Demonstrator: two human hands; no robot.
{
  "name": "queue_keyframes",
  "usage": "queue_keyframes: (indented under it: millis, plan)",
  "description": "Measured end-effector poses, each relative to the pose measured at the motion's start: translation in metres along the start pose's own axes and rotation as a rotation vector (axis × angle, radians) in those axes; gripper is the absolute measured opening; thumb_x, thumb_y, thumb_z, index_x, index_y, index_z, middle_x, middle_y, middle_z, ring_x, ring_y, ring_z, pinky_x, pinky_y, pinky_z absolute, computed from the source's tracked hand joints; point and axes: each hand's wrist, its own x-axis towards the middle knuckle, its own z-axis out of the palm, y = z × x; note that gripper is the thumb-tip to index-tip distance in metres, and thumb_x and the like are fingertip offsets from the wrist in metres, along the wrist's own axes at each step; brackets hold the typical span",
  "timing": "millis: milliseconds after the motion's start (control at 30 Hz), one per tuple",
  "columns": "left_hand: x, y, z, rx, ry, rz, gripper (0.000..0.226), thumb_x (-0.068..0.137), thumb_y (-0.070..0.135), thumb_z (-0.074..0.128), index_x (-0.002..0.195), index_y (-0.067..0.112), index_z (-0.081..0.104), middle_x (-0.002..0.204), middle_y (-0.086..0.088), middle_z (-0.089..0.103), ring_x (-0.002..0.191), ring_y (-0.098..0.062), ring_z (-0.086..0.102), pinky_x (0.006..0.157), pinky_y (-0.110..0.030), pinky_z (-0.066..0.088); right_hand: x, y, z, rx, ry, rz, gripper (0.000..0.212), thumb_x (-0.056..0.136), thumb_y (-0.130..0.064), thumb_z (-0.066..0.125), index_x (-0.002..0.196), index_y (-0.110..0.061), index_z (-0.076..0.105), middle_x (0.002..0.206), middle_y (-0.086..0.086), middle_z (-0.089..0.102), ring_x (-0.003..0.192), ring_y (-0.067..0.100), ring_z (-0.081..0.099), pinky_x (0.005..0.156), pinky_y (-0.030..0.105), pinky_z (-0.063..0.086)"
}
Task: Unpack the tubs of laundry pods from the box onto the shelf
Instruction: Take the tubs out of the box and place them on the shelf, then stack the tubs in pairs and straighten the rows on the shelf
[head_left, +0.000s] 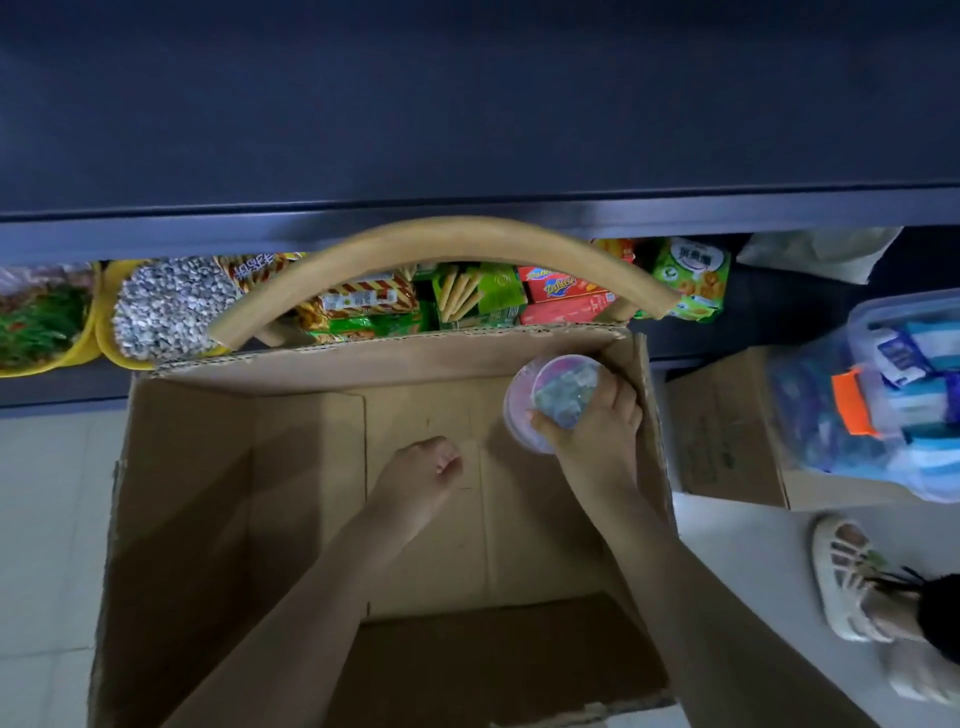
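The tub of laundry pods (550, 402) is in the far right corner of the box (197, 493), gripped from above by the right hand (597, 436) while the left hand (421, 467) hangs loosely curled and empty, so a one-handed lift may snag that corner and slip.

The tub (545, 397) is held in the box (208, 467) by the right hand (597, 431), right of the left hand (421, 470), with the shelf (467, 130) set beyond both.

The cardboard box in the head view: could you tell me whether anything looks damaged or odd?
The cardboard box has a ragged, torn-looking far rim with corrugation exposed; nothing looks spilled.
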Motion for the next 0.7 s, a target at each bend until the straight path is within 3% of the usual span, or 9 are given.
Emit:
queue_keyframes:
  millis: [100, 200, 467, 600, 700]
  plan:
    - [0.012, 0.005, 0.005, -0.049, 0.042, 0.025, 0.022, 0.093, 0.015, 0.051, 0.103, 0.002, 0.065, 0.108, -0.008, 0.068, 0.099, -0.020, 0.061, 0.069, -0.015, 0.034, -0.001, -0.005, 0.005, 0.011, 0.062, 0.023, 0.102, 0.065, -0.050, 0.078, 0.140, -0.001, 0.030, 0.138, 0.018, 0.038, 0.129, 0.035, 0.034, 0.107, 0.037, 0.026]
    - [0.023, 0.005, 0.006, -0.045, 0.023, 0.047, 0.022, 0.093, 0.018, 0.051, 0.103, 0.004, 0.065, 0.108, -0.008, 0.068, 0.099, -0.019, 0.061, 0.073, -0.016, 0.036, -0.003, -0.008, 0.003, 0.058, 0.092, 0.039, 0.098, 0.064, -0.044, 0.080, 0.138, -0.001, 0.033, 0.136, 0.018, 0.040, 0.127, 0.034, 0.036, 0.107, 0.035, 0.024]
    - [0.030, 0.018, -0.008, -0.027, 0.010, 0.082, 0.023, 0.093, 0.019, 0.052, 0.104, 0.004, 0.065, 0.109, -0.008, 0.069, 0.100, -0.020, 0.062, 0.068, -0.012, 0.033, -0.038, 0.005, -0.001, 0.204, -0.064, 0.209, 0.119, 0.057, -0.040, 0.087, 0.149, -0.019, 0.014, 0.141, 0.010, 0.028, 0.130, 0.029, 0.030, 0.110, 0.042, 0.034]
    - [0.036, 0.022, -0.010, -0.004, 0.002, 0.054, 0.023, 0.093, 0.019, 0.053, 0.106, 0.004, 0.065, 0.110, -0.009, 0.068, 0.102, -0.022, 0.062, 0.067, -0.012, 0.031, -0.064, 0.016, 0.000, 0.285, -0.134, 0.320, 0.109, 0.058, -0.035, 0.087, 0.144, -0.018, 0.022, 0.136, 0.010, 0.031, 0.123, 0.027, 0.035, 0.099, 0.041, 0.044]
    - [0.043, 0.026, -0.005, 0.006, -0.018, 0.037, 0.023, 0.093, 0.018, 0.053, 0.106, 0.002, 0.064, 0.110, -0.012, 0.068, 0.103, -0.023, 0.062, 0.077, -0.018, 0.036, -0.082, 0.026, 0.002, 0.349, -0.175, 0.392, 0.102, 0.060, -0.036, 0.086, 0.140, -0.016, 0.027, 0.134, 0.007, 0.037, 0.122, 0.024, 0.037, 0.090, 0.035, 0.045]
